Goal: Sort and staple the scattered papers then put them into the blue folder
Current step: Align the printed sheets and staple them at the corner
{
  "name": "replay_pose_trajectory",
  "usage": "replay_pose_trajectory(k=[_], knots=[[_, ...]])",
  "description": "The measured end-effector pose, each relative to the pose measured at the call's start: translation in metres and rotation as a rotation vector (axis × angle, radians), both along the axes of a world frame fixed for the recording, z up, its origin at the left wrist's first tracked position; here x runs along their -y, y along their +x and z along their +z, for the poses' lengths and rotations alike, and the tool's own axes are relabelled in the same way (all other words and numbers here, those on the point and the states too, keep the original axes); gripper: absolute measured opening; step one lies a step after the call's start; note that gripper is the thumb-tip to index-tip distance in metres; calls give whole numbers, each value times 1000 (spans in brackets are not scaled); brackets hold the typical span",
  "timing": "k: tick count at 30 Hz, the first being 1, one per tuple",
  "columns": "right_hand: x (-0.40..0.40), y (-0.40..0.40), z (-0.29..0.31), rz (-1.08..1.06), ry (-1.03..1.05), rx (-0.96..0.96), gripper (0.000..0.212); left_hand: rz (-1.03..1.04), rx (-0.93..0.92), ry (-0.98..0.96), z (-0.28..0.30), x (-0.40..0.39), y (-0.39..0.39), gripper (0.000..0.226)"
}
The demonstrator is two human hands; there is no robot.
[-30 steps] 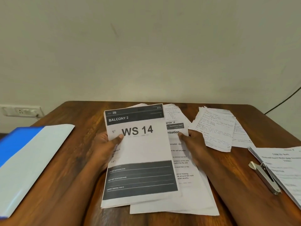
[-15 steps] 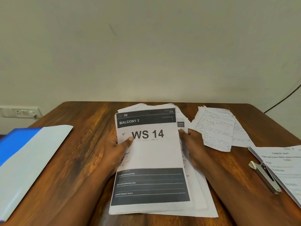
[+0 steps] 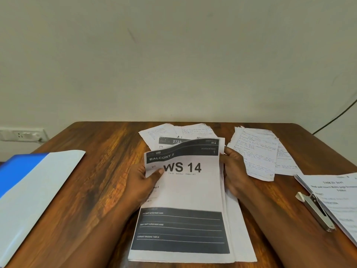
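Observation:
A stack of printed sheets (image 3: pixel 185 192) topped by a page reading "WS 14" lies in the middle of the wooden table (image 3: pixel 100 171). My left hand (image 3: pixel 142 183) holds its left edge with the thumb on top of the page. My right hand (image 3: pixel 234 171) grips the right edge of the stack near the top. The top sheet's upper edge is bowed. Handwritten sheets (image 3: pixel 181 132) peek out behind the stack. The blue folder (image 3: pixel 29 188) lies open at the left. A metal stapler (image 3: pixel 316 211) rests at the right.
A second pile of handwritten pages (image 3: pixel 258 151) lies at the back right. Printed sheets (image 3: pixel 340 198) sit at the right edge, partly under the stapler. A wall socket (image 3: pixel 23 134) is at the left and a dark cable (image 3: pixel 336 115) hangs at the right.
The "WS 14" sheet has slid right onto the other printed pages, forming one stack. My right hand moved from on top of the pages to the stack's right edge.

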State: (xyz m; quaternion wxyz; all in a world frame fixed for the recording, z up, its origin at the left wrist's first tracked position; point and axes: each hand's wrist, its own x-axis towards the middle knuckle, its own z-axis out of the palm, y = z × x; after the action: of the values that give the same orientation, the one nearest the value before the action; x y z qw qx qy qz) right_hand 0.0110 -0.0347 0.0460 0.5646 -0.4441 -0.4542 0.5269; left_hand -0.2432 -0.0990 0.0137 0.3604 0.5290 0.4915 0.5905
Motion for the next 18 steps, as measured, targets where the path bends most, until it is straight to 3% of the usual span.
replay_pose_trajectory(k=[10, 18], knots=[[-5, 10, 11, -40, -15, 66, 17, 44, -224, 117, 14, 11, 13, 40], [2, 13, 16, 99, -9, 41, 33, 73, -231, 156, 12, 8, 11, 62]])
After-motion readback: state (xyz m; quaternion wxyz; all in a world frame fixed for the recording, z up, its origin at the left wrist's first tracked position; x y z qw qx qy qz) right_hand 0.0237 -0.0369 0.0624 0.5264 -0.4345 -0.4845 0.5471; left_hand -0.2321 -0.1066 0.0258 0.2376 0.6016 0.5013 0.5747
